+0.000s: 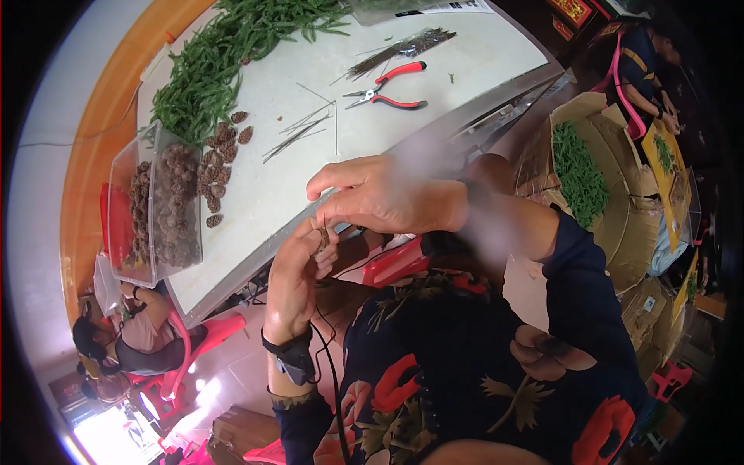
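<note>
Just past the table's near edge, my left hand (293, 271) is closed with a small brown pine cone (323, 241) between its fingers. My right hand (376, 194) reaches over from the right, its thumb and fingertips pinched together right above the cone. A thin strand seems to show at those fingertips, too fine to make out. On the white table (271, 190) beyond lie loose thin wires (298, 136), red-and-black pliers (385, 87) with parted handles, and a bundle of wires (399, 54) partly in clear plastic.
Loose pine cones (220, 159) lie beside a clear plastic bin (157, 232) full of more cones. Green artificial sprigs (221, 58) heap along the far left. A cardboard box (620, 167) of sprigs stands at right. Other people (143, 329) sit at lower left and upper right.
</note>
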The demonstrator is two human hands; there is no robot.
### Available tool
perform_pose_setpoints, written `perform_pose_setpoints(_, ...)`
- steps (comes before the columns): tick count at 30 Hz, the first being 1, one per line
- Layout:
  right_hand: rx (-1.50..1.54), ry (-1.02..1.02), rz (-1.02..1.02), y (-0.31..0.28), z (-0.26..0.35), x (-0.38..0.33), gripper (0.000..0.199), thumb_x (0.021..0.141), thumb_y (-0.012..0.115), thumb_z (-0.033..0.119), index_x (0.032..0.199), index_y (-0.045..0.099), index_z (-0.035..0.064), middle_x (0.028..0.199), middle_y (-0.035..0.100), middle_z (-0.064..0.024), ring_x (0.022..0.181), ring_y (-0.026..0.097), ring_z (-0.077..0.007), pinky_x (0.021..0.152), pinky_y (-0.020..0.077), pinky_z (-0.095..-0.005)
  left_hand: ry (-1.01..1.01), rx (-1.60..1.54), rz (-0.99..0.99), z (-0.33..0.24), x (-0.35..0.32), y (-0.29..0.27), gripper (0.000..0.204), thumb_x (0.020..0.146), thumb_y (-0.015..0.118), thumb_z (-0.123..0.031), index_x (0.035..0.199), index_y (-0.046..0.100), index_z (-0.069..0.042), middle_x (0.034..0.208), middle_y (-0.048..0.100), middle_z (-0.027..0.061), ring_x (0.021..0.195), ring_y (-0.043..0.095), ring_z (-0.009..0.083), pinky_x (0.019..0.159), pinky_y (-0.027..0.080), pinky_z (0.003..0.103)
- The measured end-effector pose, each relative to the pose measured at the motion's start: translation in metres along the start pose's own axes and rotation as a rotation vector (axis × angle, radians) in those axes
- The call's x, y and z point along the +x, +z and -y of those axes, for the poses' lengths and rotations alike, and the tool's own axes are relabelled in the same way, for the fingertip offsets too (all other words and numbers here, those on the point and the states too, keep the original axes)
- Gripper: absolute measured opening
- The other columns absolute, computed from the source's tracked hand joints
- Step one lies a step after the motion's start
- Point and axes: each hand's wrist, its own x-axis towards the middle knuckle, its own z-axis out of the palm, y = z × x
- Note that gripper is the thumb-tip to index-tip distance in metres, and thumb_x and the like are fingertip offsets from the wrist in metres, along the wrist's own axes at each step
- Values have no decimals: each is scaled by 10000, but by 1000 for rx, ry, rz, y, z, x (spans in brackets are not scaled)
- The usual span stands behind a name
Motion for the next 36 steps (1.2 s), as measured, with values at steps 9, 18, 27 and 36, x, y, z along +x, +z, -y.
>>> perform_pose_setpoints(9, 9, 26, 81, 8, -7, -11, 149, 794, 596, -11, 931, 634, 34, 968, 610, -51, 746, 644, -174, 595, 535, -266, -56, 115, 22, 3, 5, -9, 256, 922, 429, -198, 1053, 511, 6, 743, 392, -21, 654, 334, 72, 574, 277, 197)
perform_pose_setpoints(18, -122, 49, 80, 15, -10, -19, 127, 796, 594, 13, 916, 614, 50, 934, 602, -63, 735, 639, -236, 624, 527, -294, -106, 254, 21, -1, 7, -9, 176, 959, 432, -225, 938, 522, -76, 775, 412, -61, 682, 355, 41, 615, 289, 172)
perform_pose_setpoints(27, -141, 161, -48, 23, -3, -23, 47, 810, 598, 58, 849, 592, 32, 811, 590, -95, 691, 603, -264, 590, 480, -341, 251, 906, -94, 10, 10, 3, 141, 964, 465, -155, 962, 482, -15, 784, 483, 66, 721, 453, 205, 650, 372, 305)
perform_pose_setpoints(36, 12, 443, -38, 24, 5, -23, 103, 805, 611, 80, 870, 608, 0, 801, 614, -126, 680, 602, -279, 599, 472, -344, 734, 1489, -364, 37, 14, 14, 108, 916, 507, -74, 909, 450, 17, 827, 539, 199, 764, 525, 381, 674, 419, 445)
